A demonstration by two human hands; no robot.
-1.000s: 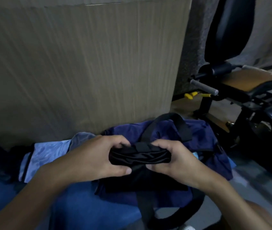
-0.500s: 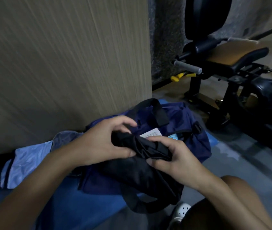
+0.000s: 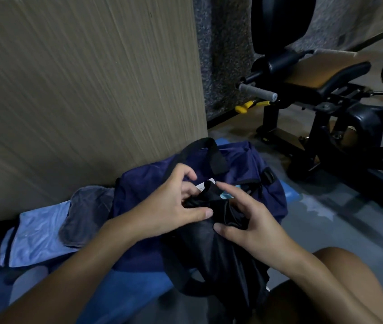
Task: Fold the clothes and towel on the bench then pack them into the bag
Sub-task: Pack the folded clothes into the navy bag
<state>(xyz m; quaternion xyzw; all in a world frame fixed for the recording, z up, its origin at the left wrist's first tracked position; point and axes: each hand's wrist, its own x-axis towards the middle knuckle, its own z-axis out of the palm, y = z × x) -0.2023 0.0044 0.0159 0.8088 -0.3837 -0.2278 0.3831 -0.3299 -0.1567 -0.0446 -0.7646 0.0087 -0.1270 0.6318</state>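
Gym corner, dim light; blue bench point(image 3: 134, 285) runs under our forearms. Hands close together above it, both clamped on one black garment point(image 3: 223, 249). Left hand point(image 3: 167, 206) pinches the bunched top between thumb and fingers. Right hand point(image 3: 253, 223) grips the same bundle from the other side, thumb pressed on the cloth. Rest of the garment hangs loose below the hands, toward our knee.

Just beyond the fingers: navy bag point(image 3: 251, 169) on the bench, mouth seemingly open, black strap point(image 3: 213, 155) arched over it. Left of the left hand: grey cloth point(image 3: 85, 211) and pale blue cloth point(image 3: 36, 237), lying on the bench, not yet packed. We cannot tell which is the towel. Farther off: wood panel point(image 3: 92, 90) beyond the left hand, black exercise machine point(image 3: 349, 127) beyond the right.

Step in hand, as we judge it: packing the garment. Next move calls for gathering the hanging part, then pushing the bundle forward under the strap.

Writing: white tag point(image 3: 203, 186) in the bag's mouth, between the hands; print unreadable. No brand seen.
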